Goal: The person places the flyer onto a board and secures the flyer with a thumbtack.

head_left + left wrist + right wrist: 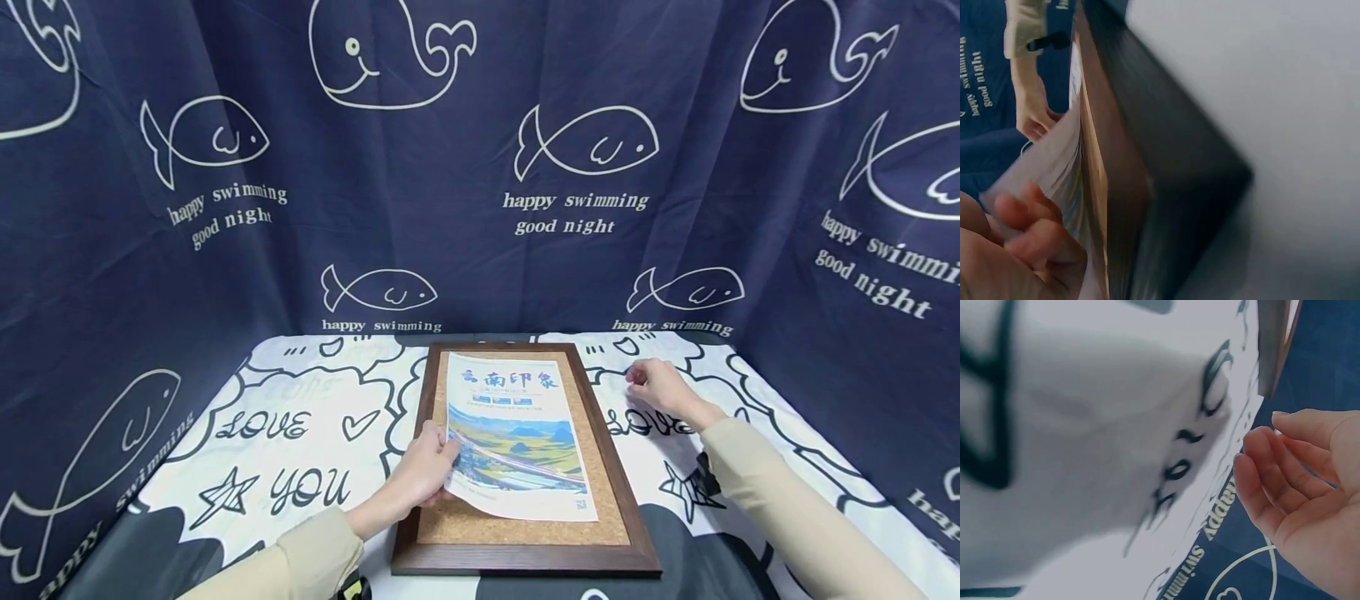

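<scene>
A printed poster (517,442) with blue lettering and a landscape picture lies over a cork board (525,532) in a dark brown wooden frame (525,560). My left hand (429,465) pinches the poster's left edge near its lower corner, and the sheet bows up from the cork there. In the left wrist view, the left fingers (1038,228) curl at the lifted paper (1050,156) beside the frame. To the right of the board, my right hand (663,387) hovers over the cloth. Its fingers (1260,478) are loosely bent, and nothing distinct shows between them.
The tabletop is covered by a black-and-white cloth (315,433) with words, hearts and stars. A dark blue curtain (480,250) printed with fish and whales hangs behind and at both sides. Cloth extends on both sides of the frame.
</scene>
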Available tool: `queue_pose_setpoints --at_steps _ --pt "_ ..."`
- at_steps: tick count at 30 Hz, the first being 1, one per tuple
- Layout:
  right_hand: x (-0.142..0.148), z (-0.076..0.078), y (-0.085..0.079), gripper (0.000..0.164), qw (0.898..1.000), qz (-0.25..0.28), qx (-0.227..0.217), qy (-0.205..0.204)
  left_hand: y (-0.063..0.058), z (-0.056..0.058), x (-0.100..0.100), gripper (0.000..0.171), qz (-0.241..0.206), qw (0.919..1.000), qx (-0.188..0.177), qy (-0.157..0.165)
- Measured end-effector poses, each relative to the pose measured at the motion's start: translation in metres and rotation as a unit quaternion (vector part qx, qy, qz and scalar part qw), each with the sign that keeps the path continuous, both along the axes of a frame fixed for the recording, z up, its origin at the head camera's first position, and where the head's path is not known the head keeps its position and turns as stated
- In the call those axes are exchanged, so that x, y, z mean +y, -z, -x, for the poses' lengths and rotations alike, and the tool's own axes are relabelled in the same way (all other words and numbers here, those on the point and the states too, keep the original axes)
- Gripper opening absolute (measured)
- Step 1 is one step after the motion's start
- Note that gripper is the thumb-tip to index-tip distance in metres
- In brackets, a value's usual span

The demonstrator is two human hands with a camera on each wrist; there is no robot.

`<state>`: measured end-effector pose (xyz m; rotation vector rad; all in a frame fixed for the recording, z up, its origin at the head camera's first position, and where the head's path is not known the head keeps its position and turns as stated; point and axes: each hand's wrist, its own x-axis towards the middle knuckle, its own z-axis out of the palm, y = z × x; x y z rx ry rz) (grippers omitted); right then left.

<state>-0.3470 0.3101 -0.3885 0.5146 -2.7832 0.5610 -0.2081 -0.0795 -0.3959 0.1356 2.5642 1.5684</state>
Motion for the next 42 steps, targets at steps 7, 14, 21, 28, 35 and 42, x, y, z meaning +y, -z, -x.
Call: queue_pose_setpoints --at_steps 7,14,21,28,35,42 --pt "-0.026 0.013 -0.018 0.004 0.999 0.031 -0.013 0.000 -0.011 0.012 -0.016 0.011 0.166 0.9790 0.116 0.020" --pt "-0.059 0.032 -0.027 0.005 0.999 0.040 0.025 -0.026 -0.004 0.030 -0.027 0.045 0.289 0.9168 0.185 0.204" --pt "-0.098 0.050 -0.026 0.003 0.997 0.057 0.027 -0.042 0.007 0.039 -0.033 0.088 0.346 0.8816 0.132 0.292" --pt "-0.129 0.061 -0.025 0.004 0.998 0.047 -0.010 -0.035 0.005 0.034 -0.029 0.092 0.365 0.8747 0.124 0.294" --pt "-0.160 0.066 -0.024 0.005 0.999 0.022 -0.035 -0.028 0.017 0.040 -0.029 0.095 0.365 0.8735 0.132 0.294" --pt "-0.181 0.074 -0.015 0.006 0.998 -0.001 -0.063 -0.017 0.006 0.035 -0.026 0.093 0.368 0.8741 0.125 0.291"
